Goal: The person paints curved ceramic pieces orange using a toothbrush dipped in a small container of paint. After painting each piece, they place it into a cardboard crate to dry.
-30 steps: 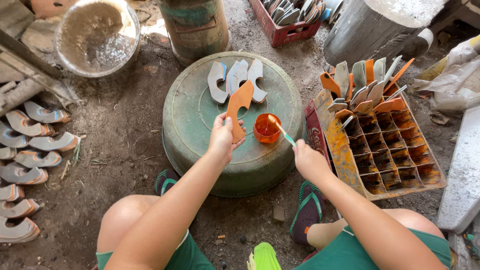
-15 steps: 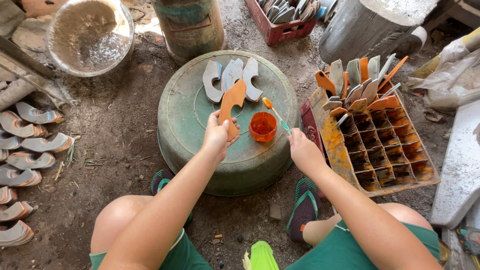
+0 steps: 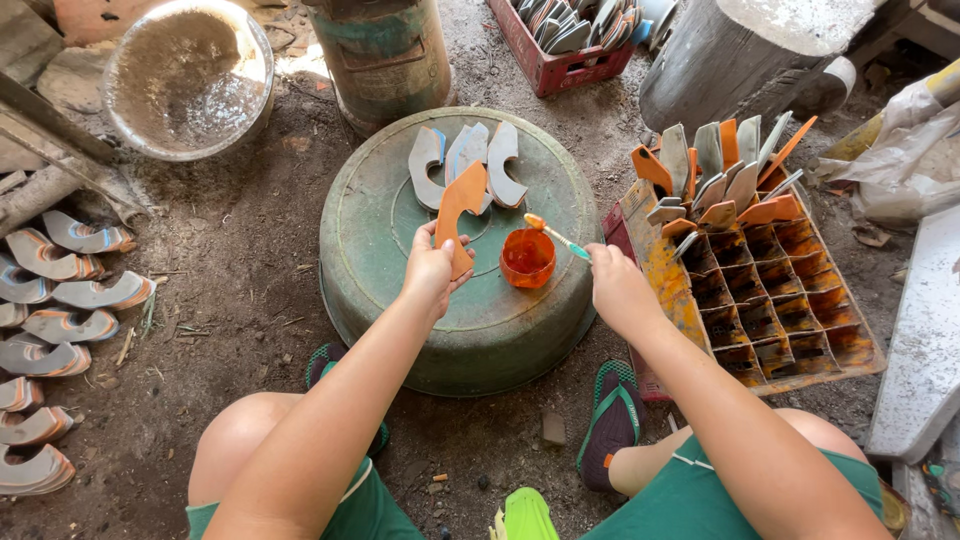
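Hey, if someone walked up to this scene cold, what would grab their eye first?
Probably the bright orange: the left hand holds a curved orange piece upright over the upturned green basin, beside a small cup of orange paint. The right hand holds a brush above that cup. To the right, a paint-stained divided crate holds more pieces.

Both forearms reach forward, the left hand [image 3: 432, 268] with fingers curled shut, the right hand [image 3: 618, 288] pinched closed.
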